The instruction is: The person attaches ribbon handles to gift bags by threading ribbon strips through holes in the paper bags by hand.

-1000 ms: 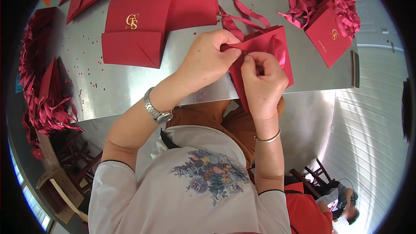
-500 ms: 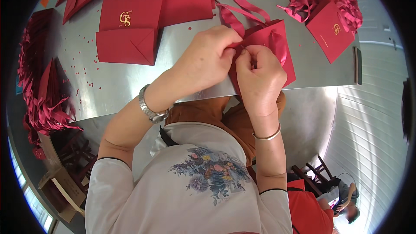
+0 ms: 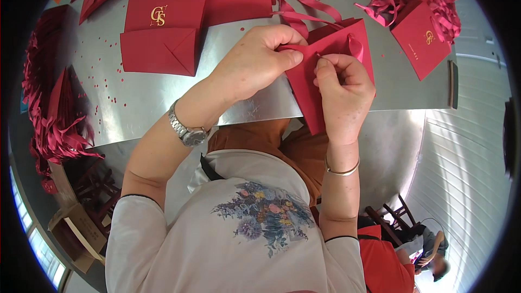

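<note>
A red paper gift bag point(image 3: 307, 89) stands tilted at the table's front edge, its lower corner reaching past the edge. My left hand point(image 3: 266, 57) pinches the bag's upper left rim between thumb and fingers. My right hand point(image 3: 347, 84) is closed at the bag's front panel. Thumb and forefinger pinch a small dark red tip there that looks like a ribbon end; the fingers cover most of it. A pink-red ribbon loop point(image 3: 355, 48) comes out of the panel beside my right fingers. More ribbon point(image 3: 312, 4) lies behind the bag on the table.
Folded red bags point(image 3: 157, 51) lie at the left on the metal table point(image 3: 249, 100). Ribboned bags pile up at the far left point(image 3: 51, 125) and right point(image 3: 420, 38). Small red paper dots scatter the tabletop. A cardboard box point(image 3: 78, 233) stands lower left; another person point(image 3: 434, 249) sits lower right.
My right hand has moved right and slightly down, away from my left hand. The bag has turned, and more of its front panel shows between my hands.
</note>
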{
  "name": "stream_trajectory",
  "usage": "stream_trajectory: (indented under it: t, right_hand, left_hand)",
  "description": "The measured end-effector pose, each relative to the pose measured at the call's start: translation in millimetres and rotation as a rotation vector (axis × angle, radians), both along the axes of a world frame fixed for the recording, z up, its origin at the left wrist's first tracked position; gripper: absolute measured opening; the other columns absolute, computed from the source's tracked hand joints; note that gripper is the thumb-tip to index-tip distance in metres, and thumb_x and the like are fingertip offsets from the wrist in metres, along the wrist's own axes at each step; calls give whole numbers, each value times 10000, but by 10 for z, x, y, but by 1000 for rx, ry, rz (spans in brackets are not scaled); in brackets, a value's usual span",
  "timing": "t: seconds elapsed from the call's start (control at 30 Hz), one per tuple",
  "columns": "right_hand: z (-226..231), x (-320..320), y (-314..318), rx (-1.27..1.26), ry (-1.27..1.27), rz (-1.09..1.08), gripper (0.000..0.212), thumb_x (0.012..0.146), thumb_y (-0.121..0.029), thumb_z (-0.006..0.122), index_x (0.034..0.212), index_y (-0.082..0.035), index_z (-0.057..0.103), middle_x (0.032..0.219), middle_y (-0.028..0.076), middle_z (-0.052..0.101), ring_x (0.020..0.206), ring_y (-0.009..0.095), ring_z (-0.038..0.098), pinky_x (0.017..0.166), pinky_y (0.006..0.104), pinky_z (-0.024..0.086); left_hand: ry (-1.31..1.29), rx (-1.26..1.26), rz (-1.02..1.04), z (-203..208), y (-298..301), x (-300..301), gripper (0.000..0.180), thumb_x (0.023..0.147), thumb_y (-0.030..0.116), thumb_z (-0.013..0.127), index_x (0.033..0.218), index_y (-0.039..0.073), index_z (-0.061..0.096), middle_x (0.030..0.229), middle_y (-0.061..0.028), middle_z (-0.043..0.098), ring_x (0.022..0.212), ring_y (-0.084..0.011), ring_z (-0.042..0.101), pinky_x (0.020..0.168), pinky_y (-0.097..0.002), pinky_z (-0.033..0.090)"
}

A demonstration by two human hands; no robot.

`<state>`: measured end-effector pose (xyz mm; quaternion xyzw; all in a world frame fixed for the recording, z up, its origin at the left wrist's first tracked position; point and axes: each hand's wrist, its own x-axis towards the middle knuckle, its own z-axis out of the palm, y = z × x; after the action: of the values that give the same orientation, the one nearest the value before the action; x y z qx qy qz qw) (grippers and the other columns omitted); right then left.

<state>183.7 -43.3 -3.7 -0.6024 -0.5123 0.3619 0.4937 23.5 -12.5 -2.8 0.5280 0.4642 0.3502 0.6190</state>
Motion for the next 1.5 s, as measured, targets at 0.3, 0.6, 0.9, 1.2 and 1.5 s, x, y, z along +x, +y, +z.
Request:
stream_trajectory:
  t: [0.3, 0.6, 0.9, 1.2, 1.5]
  right_hand:
    - [-52, -18, -26, 60, 45, -5, 41, 817, -17, 685, 844, 4, 662, 713, -18, 639, 634, 21, 540, 582, 197, 467]
    - [-88, -41, -20, 136, -59, 13, 47, 797, -17, 705, 828, -3, 672, 705, -13, 648, 605, 22, 533, 549, 195, 461]
    - [7, -71, 47, 63, -156, 11, 41, 780, -34, 691, 800, -5, 671, 667, 54, 663, 582, 83, 613, 559, 245, 502]
    - [-6, -76, 35, 129, -268, 24, 35, 760, -22, 684, 766, -2, 655, 656, 76, 646, 560, 119, 614, 543, 256, 498]
    - [-37, 48, -3, 166, -196, 133, 45, 768, 10, 683, 782, -1, 642, 668, 42, 637, 572, 78, 582, 536, 239, 479]
  left_hand:
    - [-196, -86, 28, -25, 9, 1, 147, 891, 24, 592, 1024, -28, 625, 837, 3, 598, 687, -37, 506, 585, -181, 405]
    - [-149, -62, 52, -53, 19, -17, 203, 827, 41, 638, 1006, -52, 655, 904, -44, 611, 802, -98, 555, 705, -256, 443]
    - [-7, 119, 52, -30, 6, 3, 136, 872, -2, 620, 1006, 3, 644, 863, 34, 595, 725, -30, 522, 619, -178, 432]
    - [111, 241, 79, -10, -14, 36, 192, 827, 26, 612, 1002, -44, 648, 896, -107, 670, 820, -155, 621, 750, -288, 484]
    - [248, 135, 28, 46, 13, 4, 236, 847, 104, 607, 1024, -48, 643, 965, -162, 667, 902, -219, 633, 806, -328, 479]
